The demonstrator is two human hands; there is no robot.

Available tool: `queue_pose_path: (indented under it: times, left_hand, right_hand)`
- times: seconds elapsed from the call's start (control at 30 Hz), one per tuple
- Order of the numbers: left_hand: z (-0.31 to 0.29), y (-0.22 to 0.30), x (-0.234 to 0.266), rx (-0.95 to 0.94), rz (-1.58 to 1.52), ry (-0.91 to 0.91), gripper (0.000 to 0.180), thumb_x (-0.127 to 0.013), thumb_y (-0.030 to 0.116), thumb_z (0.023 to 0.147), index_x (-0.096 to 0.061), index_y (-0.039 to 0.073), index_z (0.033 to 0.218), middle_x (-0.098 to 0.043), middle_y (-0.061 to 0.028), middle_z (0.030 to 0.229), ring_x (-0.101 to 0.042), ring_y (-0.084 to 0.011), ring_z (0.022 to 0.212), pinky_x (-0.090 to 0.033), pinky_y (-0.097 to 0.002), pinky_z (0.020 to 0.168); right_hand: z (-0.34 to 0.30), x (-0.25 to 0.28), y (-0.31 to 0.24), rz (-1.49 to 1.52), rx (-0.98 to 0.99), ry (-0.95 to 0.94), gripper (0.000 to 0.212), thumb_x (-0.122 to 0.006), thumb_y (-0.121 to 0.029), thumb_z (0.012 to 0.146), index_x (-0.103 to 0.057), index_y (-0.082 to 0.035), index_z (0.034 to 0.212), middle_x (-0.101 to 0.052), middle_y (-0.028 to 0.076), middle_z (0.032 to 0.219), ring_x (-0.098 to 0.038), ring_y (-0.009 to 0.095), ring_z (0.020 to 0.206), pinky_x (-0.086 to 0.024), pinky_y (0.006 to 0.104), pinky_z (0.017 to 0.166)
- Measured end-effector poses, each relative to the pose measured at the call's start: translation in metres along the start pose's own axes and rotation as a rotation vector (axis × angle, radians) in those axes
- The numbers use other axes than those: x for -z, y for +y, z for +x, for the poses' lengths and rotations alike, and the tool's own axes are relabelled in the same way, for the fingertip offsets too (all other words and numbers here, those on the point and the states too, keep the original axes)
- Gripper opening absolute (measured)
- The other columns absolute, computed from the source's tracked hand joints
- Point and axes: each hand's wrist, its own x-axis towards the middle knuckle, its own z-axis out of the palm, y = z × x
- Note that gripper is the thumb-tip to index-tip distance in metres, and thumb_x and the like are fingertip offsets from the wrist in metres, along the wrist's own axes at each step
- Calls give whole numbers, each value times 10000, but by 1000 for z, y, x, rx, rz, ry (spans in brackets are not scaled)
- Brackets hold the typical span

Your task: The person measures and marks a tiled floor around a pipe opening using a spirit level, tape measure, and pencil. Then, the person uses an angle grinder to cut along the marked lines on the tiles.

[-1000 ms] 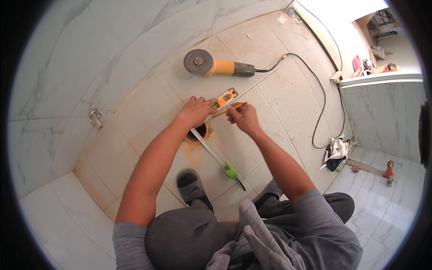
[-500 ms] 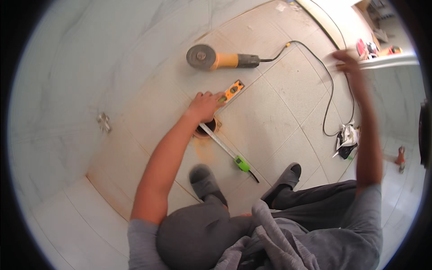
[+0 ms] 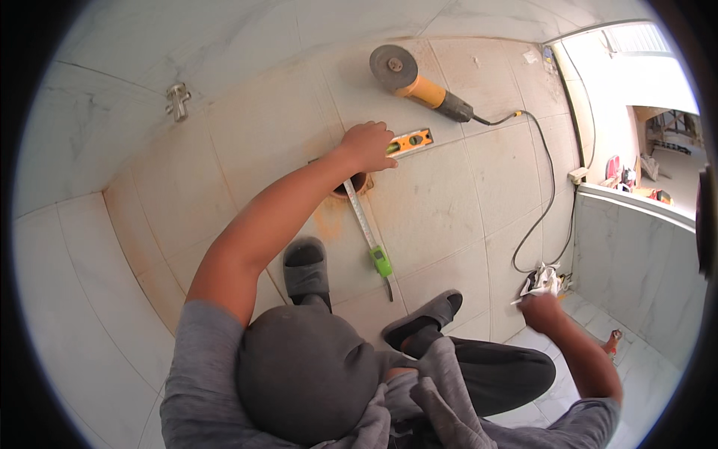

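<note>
My left hand (image 3: 368, 147) is closed over an orange spirit level (image 3: 416, 141), which lies on the tiled floor beside a round drain hole (image 3: 350, 185). Part of the level is hidden under my fingers. A green tape measure (image 3: 381, 262) lies below, its pale blade drawn out to the hole's edge and its end near my left hand. Off to the right, my right hand (image 3: 540, 312) reaches down at a crumpled white and black bundle (image 3: 546, 280). Its fingers are hidden, so I cannot tell whether it grips anything there.
A yellow and black angle grinder (image 3: 426, 91) lies beyond the level, its dark cord (image 3: 552, 172) looping across the floor to the right. A low tiled wall (image 3: 628, 232) stands at the right, with a hammer (image 3: 613, 343) near its foot. A metal valve (image 3: 178, 102) juts from the left wall.
My right hand has come down from the raised spot near the right ledge to the crumpled bundle. The view has turned; my left hand stays on the level.
</note>
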Motion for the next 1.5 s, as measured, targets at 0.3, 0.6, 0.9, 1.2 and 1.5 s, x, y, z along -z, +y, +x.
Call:
queue_pose_path:
  times: [0.3,0.6,0.9,1.2,1.5]
  left_hand:
    - [-21,0,46,130,-140,274,330,-717,224,792,-721,61,1079,-651,-131,1108,-637,-347,1082,-547,-440,919]
    - [-185,-104,54,328,-229,305,503,-800,243,803,-674,32,1242,-645,-147,1124,-662,-354,1031,-543,-425,901]
    - [-213,-104,10,327,-251,445,467,-767,128,755,-685,33,1206,-640,-127,1153,-616,-333,1109,-517,-416,964]
    - [-229,-103,-2,305,-225,477,458,-762,109,733,-698,52,1183,-635,-120,1139,-592,-333,1095,-495,-422,993]
    - [-232,-95,-13,248,-231,477,459,-773,130,722,-695,60,1169,-632,-105,1128,-582,-324,1076,-494,-427,986]
  right_hand:
    - [47,120,-76,542,188,844,256,-775,-263,878,-703,-104,1065,-668,89,889,-697,316,730,-553,428,623]
    - [163,88,-147,473,104,514,640,-630,-658,915,-682,-25,997,-674,176,890,-709,355,765,-578,465,695]
    - [189,75,-186,674,34,422,838,-649,-756,848,-618,44,1095,-706,253,950,-724,407,873,-586,489,770]
    - [195,65,-201,793,-33,360,897,-691,-765,806,-605,55,1160,-707,286,967,-716,428,932,-582,500,808]
    - [194,63,-190,805,-47,569,968,-688,-809,771,-579,32,1238,-675,267,1030,-712,421,937,-580,486,783]
